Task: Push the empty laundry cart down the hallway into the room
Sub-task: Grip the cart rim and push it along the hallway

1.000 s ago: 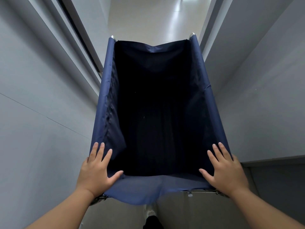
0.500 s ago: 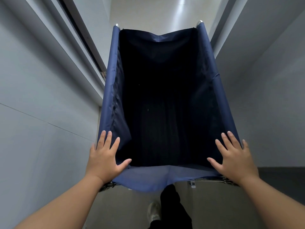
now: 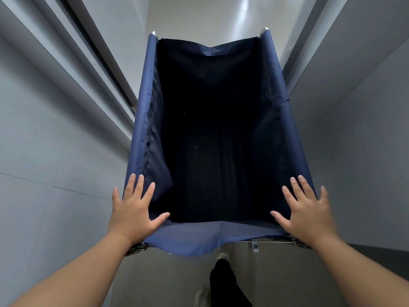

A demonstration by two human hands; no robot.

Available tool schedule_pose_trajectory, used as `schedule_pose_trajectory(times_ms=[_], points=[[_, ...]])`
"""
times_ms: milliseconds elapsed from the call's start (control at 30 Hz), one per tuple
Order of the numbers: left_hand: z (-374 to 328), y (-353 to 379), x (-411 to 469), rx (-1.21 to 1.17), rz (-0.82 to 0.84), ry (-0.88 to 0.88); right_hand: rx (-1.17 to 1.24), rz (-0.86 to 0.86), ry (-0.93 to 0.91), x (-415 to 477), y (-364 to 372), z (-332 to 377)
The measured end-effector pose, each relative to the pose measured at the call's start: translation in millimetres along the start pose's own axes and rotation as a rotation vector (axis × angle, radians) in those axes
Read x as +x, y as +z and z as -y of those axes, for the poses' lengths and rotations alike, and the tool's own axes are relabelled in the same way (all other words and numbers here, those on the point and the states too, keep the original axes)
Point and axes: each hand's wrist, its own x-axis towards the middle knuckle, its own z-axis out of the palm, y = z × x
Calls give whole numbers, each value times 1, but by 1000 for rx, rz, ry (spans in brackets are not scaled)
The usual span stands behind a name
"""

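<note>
Closest to me, a dark trouser leg and a light shoe show on the floor below the cart. Both forearms reach forward from the bottom corners.

I see the left hand lying flat on the near left corner of the laundry cart. Its fingers are straight and spread along the side rim, and the thumb is splayed inward over the near edge. It presses rather than grasps. The right hand mirrors it on the near right corner, fingers straight and fanned, palm down on the fabric, wrapped round nothing. Just behind that hand a strip of metal frame pokes out from under the cloth.

The cart is a deep navy fabric bin. Its inside is dark, showing only a couple of pale specks, and its near hem sags in a fold. At the far end two silver post tips stand at the corners. The cart sits between the left wall and the right wall, close to each, and the floor turns pale and glossy beyond.
</note>
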Motion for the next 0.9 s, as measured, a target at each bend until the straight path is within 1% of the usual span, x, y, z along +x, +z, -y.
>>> schedule_pose_trajectory(times_ms=[400, 900], points=[[8, -10, 63, -1, -22, -18, 40, -3, -5, 63, -12, -10], [20, -17, 131, -3, -35, -39, 16, 3, -9, 134, -27, -20]])
